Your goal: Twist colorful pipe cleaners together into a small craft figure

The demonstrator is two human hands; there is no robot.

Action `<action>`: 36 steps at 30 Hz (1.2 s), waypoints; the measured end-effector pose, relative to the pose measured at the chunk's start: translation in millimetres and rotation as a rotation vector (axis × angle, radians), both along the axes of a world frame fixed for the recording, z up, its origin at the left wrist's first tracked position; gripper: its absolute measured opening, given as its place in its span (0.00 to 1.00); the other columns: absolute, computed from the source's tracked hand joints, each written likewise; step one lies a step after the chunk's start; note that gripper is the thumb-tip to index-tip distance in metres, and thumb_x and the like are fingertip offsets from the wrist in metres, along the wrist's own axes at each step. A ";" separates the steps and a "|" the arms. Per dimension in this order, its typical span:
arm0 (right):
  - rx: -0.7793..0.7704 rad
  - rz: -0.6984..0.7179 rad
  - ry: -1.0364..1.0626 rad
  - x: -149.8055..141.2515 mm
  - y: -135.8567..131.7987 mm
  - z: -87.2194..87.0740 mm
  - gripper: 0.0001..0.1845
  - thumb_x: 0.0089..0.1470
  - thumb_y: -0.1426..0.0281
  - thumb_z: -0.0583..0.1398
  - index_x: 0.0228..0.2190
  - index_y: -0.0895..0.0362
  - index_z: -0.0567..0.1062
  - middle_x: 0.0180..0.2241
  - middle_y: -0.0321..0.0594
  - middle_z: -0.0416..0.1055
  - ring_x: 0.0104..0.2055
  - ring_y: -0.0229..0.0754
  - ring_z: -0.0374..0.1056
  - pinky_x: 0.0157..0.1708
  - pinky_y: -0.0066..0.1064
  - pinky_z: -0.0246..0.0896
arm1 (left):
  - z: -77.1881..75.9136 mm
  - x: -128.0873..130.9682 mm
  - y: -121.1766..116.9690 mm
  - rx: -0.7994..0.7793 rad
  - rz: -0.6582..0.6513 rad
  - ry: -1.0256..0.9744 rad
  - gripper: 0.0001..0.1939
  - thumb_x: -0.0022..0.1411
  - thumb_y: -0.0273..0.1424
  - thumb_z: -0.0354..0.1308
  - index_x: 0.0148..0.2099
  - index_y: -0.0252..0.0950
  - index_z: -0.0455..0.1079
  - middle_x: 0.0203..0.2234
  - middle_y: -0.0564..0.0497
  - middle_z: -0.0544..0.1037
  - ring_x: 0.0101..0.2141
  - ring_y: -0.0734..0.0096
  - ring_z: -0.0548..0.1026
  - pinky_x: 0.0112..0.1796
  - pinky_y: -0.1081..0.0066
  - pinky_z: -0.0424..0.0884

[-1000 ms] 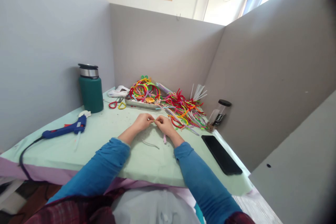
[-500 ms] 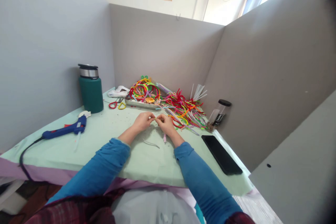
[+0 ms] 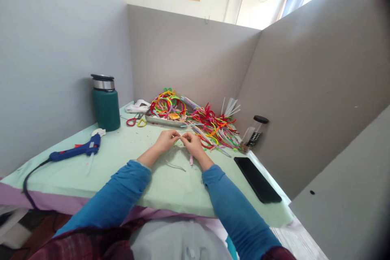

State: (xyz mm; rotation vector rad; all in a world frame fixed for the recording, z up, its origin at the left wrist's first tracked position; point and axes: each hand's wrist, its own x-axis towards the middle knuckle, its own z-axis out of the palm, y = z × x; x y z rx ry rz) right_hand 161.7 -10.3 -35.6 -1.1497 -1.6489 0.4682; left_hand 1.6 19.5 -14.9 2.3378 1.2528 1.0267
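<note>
My left hand (image 3: 166, 139) and my right hand (image 3: 191, 142) meet over the middle of the table, their fingertips almost touching. Both are closed in a pinch on a small yellow-green piece, seemingly a pipe cleaner, mostly hidden by the fingers. Below them on the pale green cloth lie a thin grey pipe cleaner (image 3: 175, 166) and a small pink piece (image 3: 191, 160), close to my right wrist. Behind the hands, a shallow metal tray (image 3: 164, 122) holds a tangle of coloured pipe cleaners, with a loose heap of pipe cleaners (image 3: 216, 126) to its right.
At left lie a blue hot glue gun (image 3: 76, 150) with its cord and a green bottle (image 3: 106, 107). Red (image 3: 131, 122) and yellow (image 3: 141, 122) bent loops sit by the tray. At right are a black phone (image 3: 257, 179) and a clear bottle (image 3: 255, 132). Grey partitions (image 3: 195, 57) enclose the table.
My fingers shift very slightly at the pinch, and a bit of green shows below my left fingertips. Everything else stays in place.
</note>
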 end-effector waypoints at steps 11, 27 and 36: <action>-0.085 0.012 -0.036 0.4 1.9 -3.9 0.07 0.47 0.66 0.58 0.25 0.57 0.71 0.20 0.32 0.66 0.25 0.36 0.60 0.27 0.27 0.54 | 2.2 -0.2 1.1 -0.176 0.043 -0.017 0.11 0.51 0.35 0.58 0.33 0.33 0.77 0.26 0.50 0.79 0.30 0.69 0.73 0.32 0.73 0.65; -0.076 0.039 -0.089 0.7 -0.8 -2.5 0.06 0.48 0.67 0.58 0.27 0.56 0.74 0.20 0.32 0.65 0.24 0.37 0.60 0.26 0.27 0.53 | 3.3 0.2 -9.1 -0.581 0.000 -0.159 0.14 0.55 0.40 0.57 0.27 0.33 0.67 0.09 0.59 0.59 0.12 0.79 0.54 0.17 0.74 0.50; -0.069 0.043 -0.078 1.0 -0.3 -2.1 0.08 0.49 0.66 0.58 0.30 0.55 0.75 0.18 0.31 0.61 0.23 0.37 0.57 0.25 0.27 0.51 | 4.9 1.1 -12.1 -0.595 -0.029 -0.172 0.16 0.56 0.43 0.56 0.31 0.33 0.69 0.10 0.60 0.57 0.12 0.79 0.54 0.16 0.75 0.50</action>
